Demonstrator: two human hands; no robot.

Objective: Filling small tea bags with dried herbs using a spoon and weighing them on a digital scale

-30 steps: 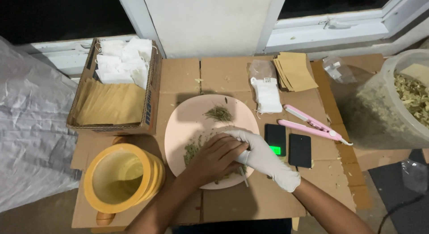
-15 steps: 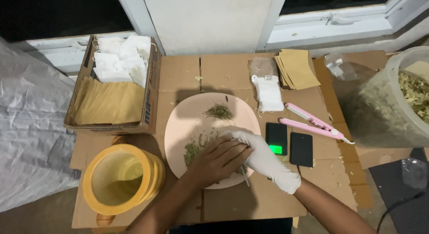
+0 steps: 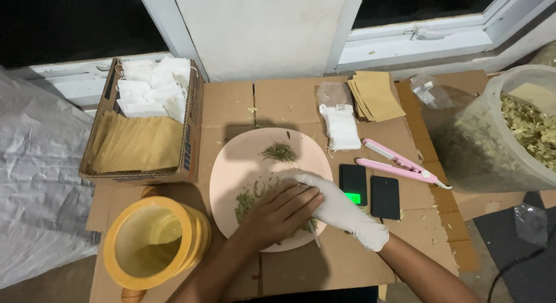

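both hands are working over the pink plate (image 3: 231, 164), which is sitting at the middle of the cardboard-covered desk (image 3: 231, 103). the bare left hand (image 3: 281, 213) is lying palm down on the near half of the plate, fingers spread and pressing on the pile of green dried herb (image 3: 248, 200); it is clamped on nothing that shows. the right hand (image 3: 339, 207), in a white glove, is crossing just under and beside the left, its fingertips reaching into the same pile. whether its grip is closed on anything, cannot tell: the left hand is covering the fingers. a thin stick-like tool (image 3: 314, 236) is poking out below the two hands at the plate's near rim.

a smaller tuft of herb (image 3: 279, 151) is lying apart on the far side of the plate.

around: a yellow tub (image 3: 152, 242) just left of the plate, a cardboard box (image 3: 142, 126) with white sachets and brown envelopes behind it, a small scale with a green display (image 3: 353, 186) and a black lid (image 3: 384, 197) just right of the plate, a pink sealing tool (image 3: 397, 164) beyond those, a clear bin of dried leaves (image 3: 509, 135) at far right.
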